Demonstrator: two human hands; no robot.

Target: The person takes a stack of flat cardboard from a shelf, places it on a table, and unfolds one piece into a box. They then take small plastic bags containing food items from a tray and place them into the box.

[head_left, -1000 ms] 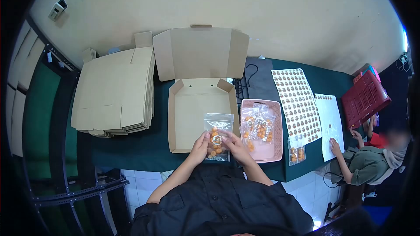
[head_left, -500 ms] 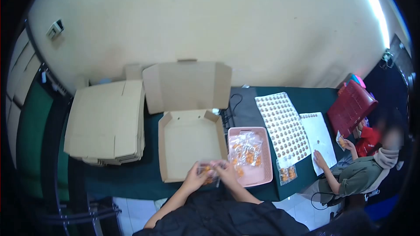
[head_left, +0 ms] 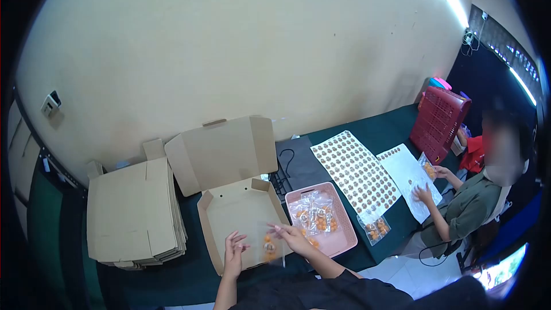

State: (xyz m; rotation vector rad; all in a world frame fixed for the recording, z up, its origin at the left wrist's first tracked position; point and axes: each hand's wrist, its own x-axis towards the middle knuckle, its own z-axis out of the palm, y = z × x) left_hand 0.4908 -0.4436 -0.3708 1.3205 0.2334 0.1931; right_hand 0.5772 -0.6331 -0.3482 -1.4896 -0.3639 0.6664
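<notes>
Since a second ago the left hand point(head_left: 234, 251) has let go and hangs open-fingered beside the small clear plastic bag of orange snacks point(head_left: 268, 247), now pinched by the right hand point(head_left: 290, 234) alone over the front of the open brown cardboard box point(head_left: 238, 215), near the pink plastic tray point(head_left: 348, 225).

Snack bag point(head_left: 268, 248) hung over open box point(head_left: 238, 215), stack of flat cartons point(head_left: 132, 218) lay left of it, basket point(head_left: 349, 236) right, sticker sheets point(head_left: 353, 172) beyond, crate point(head_left: 439, 123) farthest right.

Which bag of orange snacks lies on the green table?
The lone bag right of the pink basket; the others lie in that basket, except the held bag in the right hand.
</notes>
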